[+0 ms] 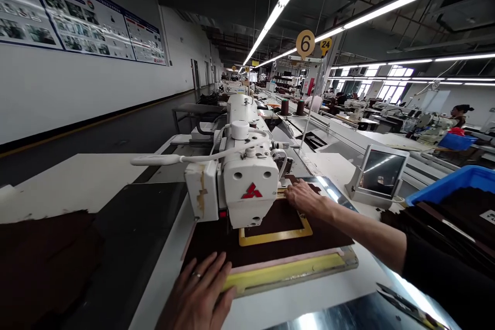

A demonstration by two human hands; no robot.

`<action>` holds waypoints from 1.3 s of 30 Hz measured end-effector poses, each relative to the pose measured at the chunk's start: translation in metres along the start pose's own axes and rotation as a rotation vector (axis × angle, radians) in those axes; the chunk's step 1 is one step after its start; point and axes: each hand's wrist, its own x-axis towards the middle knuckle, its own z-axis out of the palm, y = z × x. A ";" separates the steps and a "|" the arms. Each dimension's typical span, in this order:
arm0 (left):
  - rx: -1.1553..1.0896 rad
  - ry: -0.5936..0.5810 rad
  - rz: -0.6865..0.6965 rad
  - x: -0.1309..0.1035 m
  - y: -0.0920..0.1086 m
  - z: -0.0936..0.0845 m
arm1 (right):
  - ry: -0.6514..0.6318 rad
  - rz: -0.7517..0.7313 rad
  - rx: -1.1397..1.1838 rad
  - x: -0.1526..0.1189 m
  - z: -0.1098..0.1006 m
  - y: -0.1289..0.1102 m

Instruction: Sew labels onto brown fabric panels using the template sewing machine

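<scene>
A dark brown fabric panel (216,247) lies under the head of a white sewing machine (250,178), with a yellow clamp frame (276,238) on top of it. Along the panel's near edge runs a yellow strip (290,269) on a flat template. My left hand (201,291), wearing a ring, rests with fingers extended at the panel's near left corner, the thumb by the strip's left end. My right hand (305,198) reaches past the machine head's right side to the far part of the clamp frame. Its fingers are curled, and whatever is between them is hidden.
A control screen (382,170) stands at right, before a blue bin (456,185) and stacked dark brown pieces (436,232). Snips (406,305) lie at lower right. More brown fabric (46,268) is at left. Thread cones (293,108) stand behind; a person (461,113) sits far right.
</scene>
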 end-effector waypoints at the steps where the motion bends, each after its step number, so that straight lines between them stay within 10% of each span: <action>1: -0.009 0.003 -0.001 0.000 0.000 0.000 | 0.014 0.044 0.049 -0.003 -0.002 0.006; 7: -0.069 -0.010 -0.026 -0.005 -0.001 0.008 | 0.045 0.290 0.324 -0.023 -0.013 0.035; 20: -0.070 -0.064 -0.048 -0.002 0.000 0.001 | 0.008 0.207 0.377 0.012 0.020 -0.014; 39: -0.081 -0.073 -0.043 -0.002 -0.001 0.001 | -0.015 0.154 0.229 0.007 0.009 -0.012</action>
